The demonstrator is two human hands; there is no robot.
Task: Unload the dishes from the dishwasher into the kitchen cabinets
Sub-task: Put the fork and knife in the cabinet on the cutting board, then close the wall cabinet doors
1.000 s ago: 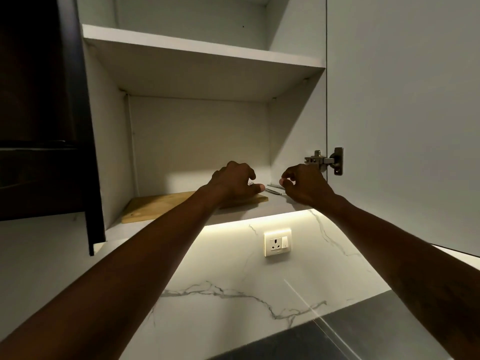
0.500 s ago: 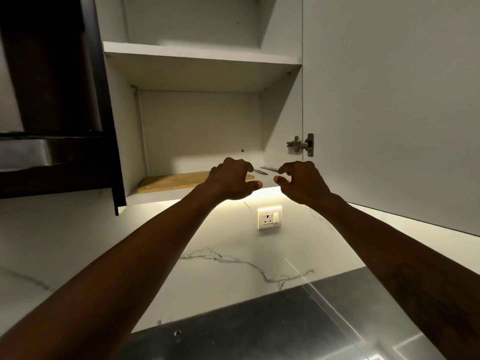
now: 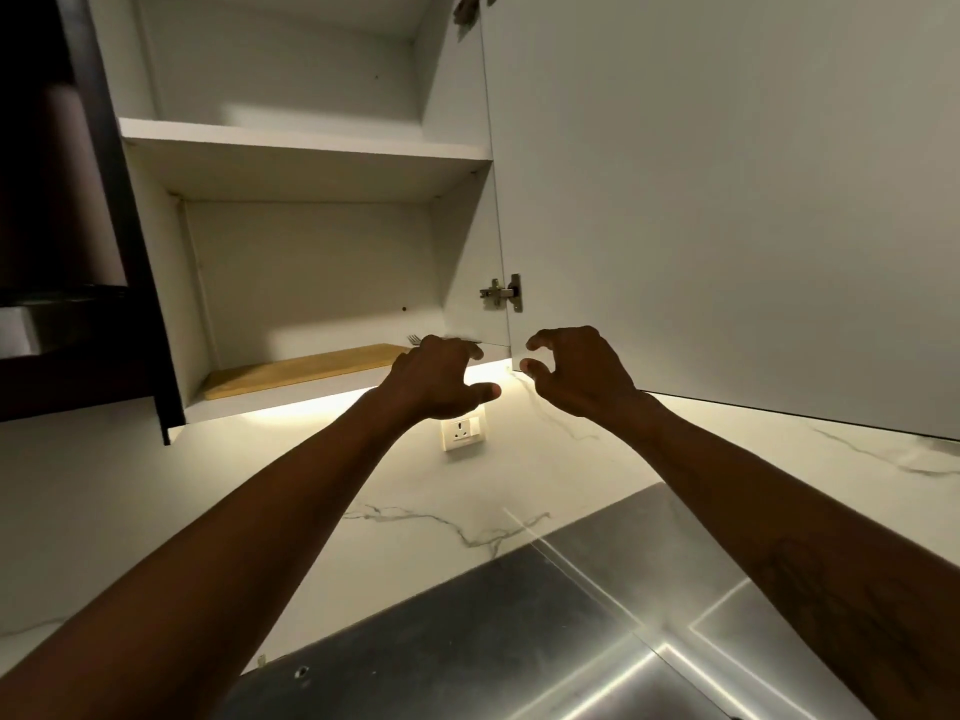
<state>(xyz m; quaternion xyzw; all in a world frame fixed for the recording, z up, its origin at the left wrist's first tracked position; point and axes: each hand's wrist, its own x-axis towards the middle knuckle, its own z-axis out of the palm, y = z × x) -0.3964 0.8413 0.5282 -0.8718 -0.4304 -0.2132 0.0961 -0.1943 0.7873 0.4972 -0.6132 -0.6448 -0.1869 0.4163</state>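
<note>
Left hand (image 3: 441,379) and right hand (image 3: 576,374) raised side by side just under the front edge of the lower shelf (image 3: 270,406), fingers loosely curled, thumbs out, nothing gripped in either. Just behind the left knuckles, toward the shelf's right end, tines of a fork (image 3: 414,338) showing, with a sliver of metal beside them too blurred to name. Wooden cutting board (image 3: 301,370) flat along the same shelf, from near its left end to just beside the fork. Upper shelf (image 3: 301,140) seen from below, contents hidden. Cabinet door (image 3: 727,200) swung wide to the right on its hinge (image 3: 503,293). Lower down, wall socket (image 3: 462,432) set in the marble backsplash (image 3: 182,485), and a stainless steel surface (image 3: 493,641) along the bottom of the view. Judged partway through: board and fork put away, both hands free for another load. Dishwasher out of view, so no telling how much left to fetch; door yet to be closed.
</note>
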